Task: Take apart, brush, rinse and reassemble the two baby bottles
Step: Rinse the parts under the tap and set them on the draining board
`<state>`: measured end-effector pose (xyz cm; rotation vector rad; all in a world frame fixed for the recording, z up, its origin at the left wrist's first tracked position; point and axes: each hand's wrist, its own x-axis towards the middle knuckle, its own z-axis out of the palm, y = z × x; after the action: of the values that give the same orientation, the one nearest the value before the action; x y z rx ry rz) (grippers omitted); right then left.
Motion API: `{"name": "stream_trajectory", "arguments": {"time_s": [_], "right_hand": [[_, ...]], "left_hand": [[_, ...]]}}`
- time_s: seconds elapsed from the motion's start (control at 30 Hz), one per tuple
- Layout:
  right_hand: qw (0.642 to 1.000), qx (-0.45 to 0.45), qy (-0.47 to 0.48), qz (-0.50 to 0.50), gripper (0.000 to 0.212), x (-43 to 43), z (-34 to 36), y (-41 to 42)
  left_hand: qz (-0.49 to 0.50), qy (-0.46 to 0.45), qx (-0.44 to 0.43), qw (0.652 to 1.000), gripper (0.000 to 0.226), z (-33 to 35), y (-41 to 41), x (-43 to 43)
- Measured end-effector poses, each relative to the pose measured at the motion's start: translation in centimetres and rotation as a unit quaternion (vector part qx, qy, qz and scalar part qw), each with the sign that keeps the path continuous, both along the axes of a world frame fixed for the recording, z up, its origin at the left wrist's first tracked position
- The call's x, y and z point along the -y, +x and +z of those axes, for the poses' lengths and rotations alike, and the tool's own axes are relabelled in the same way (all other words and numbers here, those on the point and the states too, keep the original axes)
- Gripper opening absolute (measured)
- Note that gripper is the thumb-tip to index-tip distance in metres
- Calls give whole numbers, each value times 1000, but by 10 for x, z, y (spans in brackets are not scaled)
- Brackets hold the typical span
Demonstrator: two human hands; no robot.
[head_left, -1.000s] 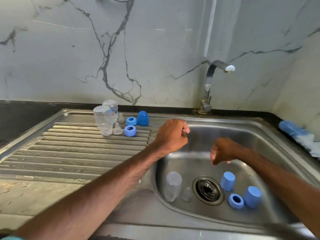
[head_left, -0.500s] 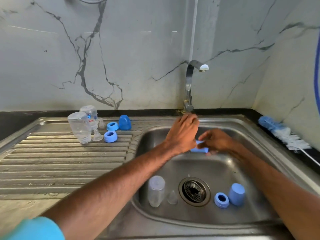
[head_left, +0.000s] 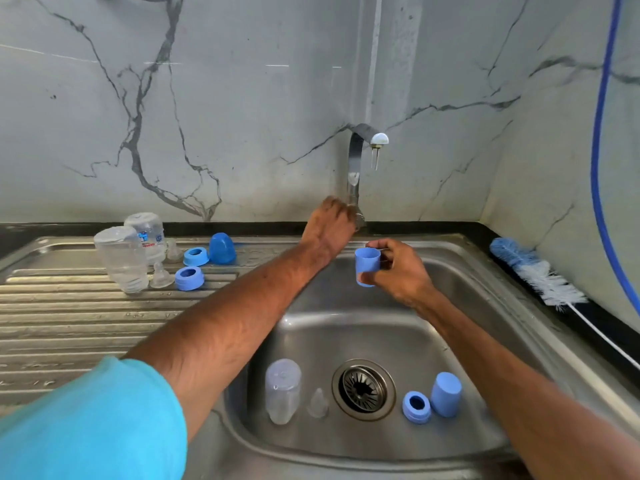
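Head view of a stainless-steel sink [head_left: 363,330] set against a grey-veined marble wall. The left hand [head_left: 329,225], slightly blurred, is curled round the foot of the curved steel tap [head_left: 355,168], from whose spout two thin threads of water [head_left: 375,157] hang. The right hand [head_left: 398,268] pinches a small light-blue plastic cap [head_left: 367,266] between thumb and fingers, open end up, over the basin and below the spout. On the basin floor, left of the round metal drain strainer [head_left: 363,389], a clear plastic bottle body [head_left: 282,389] stands mouth down with a clear silicone teat [head_left: 317,403] just beside it. Right of the strainer a blue screw ring [head_left: 416,407] touches a second light-blue cap [head_left: 446,393] standing closed end up. On the ribbed steel draining surface [head_left: 69,323] to the left are grouped two inverted clear bottle bodies [head_left: 121,259], the rear one [head_left: 147,235] printed, two clear teats [head_left: 161,276] [head_left: 173,251], two blue rings [head_left: 189,278] [head_left: 196,256] and a darker blue domed cap [head_left: 221,248]. A blue-and-white bottle brush [head_left: 533,271] lies on the dark surface [head_left: 485,230] right of the sink, and a blue hose [head_left: 602,133] hangs down the wall above it.
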<state>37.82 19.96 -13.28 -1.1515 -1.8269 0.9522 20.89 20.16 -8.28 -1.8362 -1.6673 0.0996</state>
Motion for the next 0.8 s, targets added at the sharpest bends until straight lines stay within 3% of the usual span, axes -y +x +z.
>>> {"name": "stream_trajectory", "arguments": {"time_s": [0.1,0.17,0.27,0.4,0.53,0.57,0.67,0.8], "right_hand": [[999,8,13,-28,59,4,-3,-9],[999,18,32,-38,60,2,4,-12],[993,-13,99,-65,59,-4,18,-13],[990,74,113,-43,61,3,7,-15],[986,42,148,-58,58,2,11,-19],[986,40,149,-57,58,2,11,-20],[991,66,106,-51,59,2,2,-19],[989,48,129,-60,61,3,5,-17]], "left_hand": [[-2,-51,143,988,93,-20,-15,12],[-15,-90,185,979,104,-22,-21,22],[-37,-87,322,942,92,-29,-19,33],[-15,-40,544,838,60,-55,-3,50],[-3,-47,750,659,44,-69,12,50],[-7,-47,773,633,44,-71,13,50],[-16,-45,799,600,43,-76,18,50],[-20,-42,819,572,41,-79,17,50]]}}
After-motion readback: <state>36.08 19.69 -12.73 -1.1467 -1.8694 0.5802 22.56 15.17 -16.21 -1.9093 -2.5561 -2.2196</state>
